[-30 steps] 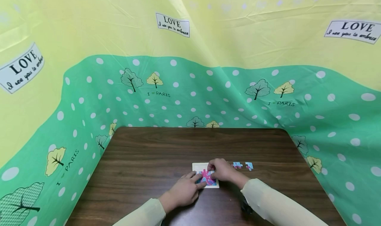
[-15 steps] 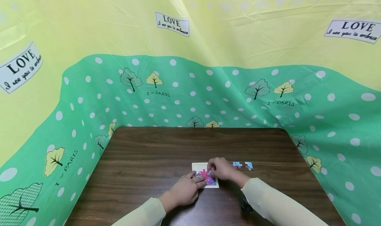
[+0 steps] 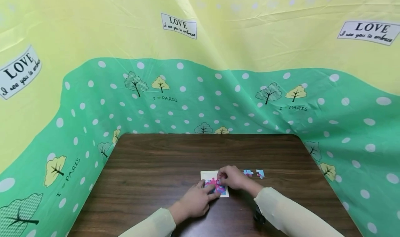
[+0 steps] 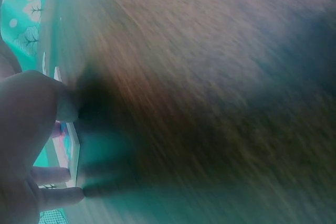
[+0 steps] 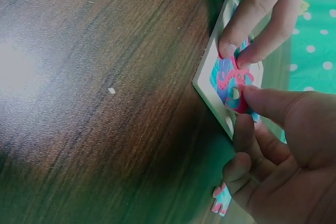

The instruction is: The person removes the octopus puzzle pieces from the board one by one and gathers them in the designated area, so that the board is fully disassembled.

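Note:
A shallow jigsaw puzzle tray (image 3: 204,174) with a pale frame lies on the table in front of the person. Pink, blue and purple puzzle pieces (image 5: 224,72) fill its near part. The left hand (image 3: 194,199) reaches in from the left, its extended fingers resting on the pieces. At the tray's right side, the right hand (image 3: 232,178) pinches a puzzle piece (image 5: 240,104) between thumb and index finger, over the right part of the picture. How far this piece sits in the tray is hidden by the fingers. In the left wrist view, only the tray's edge shows past the left hand.
Two loose puzzle pieces, one with a knob (image 3: 248,173) and another beside it (image 3: 260,174), lie right of the tray. A tiny white scrap (image 5: 111,91) is on the dark wooden table (image 3: 156,153). A patterned curtain (image 3: 187,105) surrounds the table's far and side edges.
The left hand's fingers have shifted across the pieces and spread a little. The right hand stays at the same spot with its puzzle piece. The head view has turned very slightly.

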Available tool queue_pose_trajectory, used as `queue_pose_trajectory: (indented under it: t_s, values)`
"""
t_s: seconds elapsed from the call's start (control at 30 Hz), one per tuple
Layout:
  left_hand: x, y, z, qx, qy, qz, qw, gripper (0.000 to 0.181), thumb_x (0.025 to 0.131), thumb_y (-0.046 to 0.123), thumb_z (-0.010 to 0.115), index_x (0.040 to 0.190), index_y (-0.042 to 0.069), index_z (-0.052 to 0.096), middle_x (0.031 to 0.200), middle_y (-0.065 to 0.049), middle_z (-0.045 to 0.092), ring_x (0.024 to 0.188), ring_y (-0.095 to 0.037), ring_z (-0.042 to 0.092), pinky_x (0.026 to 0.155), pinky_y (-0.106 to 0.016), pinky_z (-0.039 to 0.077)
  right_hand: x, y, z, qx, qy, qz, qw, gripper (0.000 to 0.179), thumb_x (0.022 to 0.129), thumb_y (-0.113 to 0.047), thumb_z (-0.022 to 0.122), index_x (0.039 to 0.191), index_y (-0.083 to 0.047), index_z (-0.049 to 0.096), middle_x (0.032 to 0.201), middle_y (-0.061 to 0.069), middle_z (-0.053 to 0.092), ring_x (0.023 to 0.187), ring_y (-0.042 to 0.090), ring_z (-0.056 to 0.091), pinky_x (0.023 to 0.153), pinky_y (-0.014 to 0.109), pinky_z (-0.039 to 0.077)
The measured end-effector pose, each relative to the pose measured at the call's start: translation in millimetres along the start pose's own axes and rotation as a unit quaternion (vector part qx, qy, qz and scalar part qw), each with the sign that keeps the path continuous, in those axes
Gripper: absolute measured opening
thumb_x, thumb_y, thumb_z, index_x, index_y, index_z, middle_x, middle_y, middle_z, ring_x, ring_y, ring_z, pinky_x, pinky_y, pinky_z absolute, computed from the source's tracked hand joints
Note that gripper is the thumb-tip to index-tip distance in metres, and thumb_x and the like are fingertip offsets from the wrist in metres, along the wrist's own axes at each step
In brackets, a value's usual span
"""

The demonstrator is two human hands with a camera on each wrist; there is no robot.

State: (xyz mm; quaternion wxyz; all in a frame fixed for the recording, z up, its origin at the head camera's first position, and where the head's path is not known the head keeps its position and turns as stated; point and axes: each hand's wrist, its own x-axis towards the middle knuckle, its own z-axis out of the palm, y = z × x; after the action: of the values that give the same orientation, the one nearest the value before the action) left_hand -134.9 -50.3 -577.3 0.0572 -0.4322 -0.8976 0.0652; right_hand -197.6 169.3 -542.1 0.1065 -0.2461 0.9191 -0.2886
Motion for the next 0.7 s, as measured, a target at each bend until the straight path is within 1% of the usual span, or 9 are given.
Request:
queue_pose_trajectory:
  t_s: [0.2, 0.4, 0.6, 0.7]
  values:
    - [0.0, 1.3, -0.2, -0.013, -0.011, -0.011, 0.9998, 0.061, 0.090, 0.034, 0.067, 0.150, 0.040, 0.052, 0.154, 0.001, 0.051, 0.123, -0.043, 0.060, 0.089, -0.047, 0.060, -0.3, 0.4, -0.6, 0.014, -0.004, 0.014, 0.9998, 0.012, 0.083, -0.001, 0.074, 0.088, -0.012, 0.075, 0.077, -0.003, 0.070, 0.068, 0.004, 0.056, 0.064, 0.026, 0.047]
    - [1.0, 2.2, 2.3, -0.026, -0.019, -0.018, 0.9993, 0.061, 0.091, 0.033, 0.067, 0.150, 0.040, 0.052, 0.154, 0.002, 0.051, 0.124, -0.043, 0.059, 0.088, -0.047, 0.060, 0.2, 3.8, -2.0, 0.014, 0.008, 0.020, 0.9997, 0.010, 0.086, -0.004, 0.075, 0.090, -0.014, 0.075, 0.077, -0.006, 0.069, 0.069, 0.005, 0.057, 0.064, 0.025, 0.048]
    - [-0.5, 2.6, 0.0, -0.030, -0.018, -0.020, 0.9992, 0.062, 0.091, 0.032, 0.066, 0.151, 0.039, 0.051, 0.154, 0.002, 0.051, 0.125, -0.044, 0.058, 0.089, -0.049, 0.060, -0.8, 7.1, -14.0, 0.020, 0.023, 0.028, 0.9991, 0.009, 0.089, -0.004, 0.073, 0.092, -0.012, 0.075, 0.077, -0.006, 0.066, 0.069, 0.009, 0.057, 0.060, 0.024, 0.048]
    - [-2.5, 3.4, -1.5, -0.031, -0.021, -0.020, 0.9991, 0.063, 0.092, 0.033, 0.066, 0.153, 0.039, 0.049, 0.156, 0.002, 0.050, 0.128, -0.045, 0.058, 0.095, -0.050, 0.058, -5.5, 11.2, -20.8, 0.031, 0.022, 0.038, 0.9986, 0.005, 0.090, -0.006, 0.075, 0.092, -0.010, 0.075, 0.078, -0.004, 0.067, 0.067, 0.009, 0.057, 0.058, 0.025, 0.049]
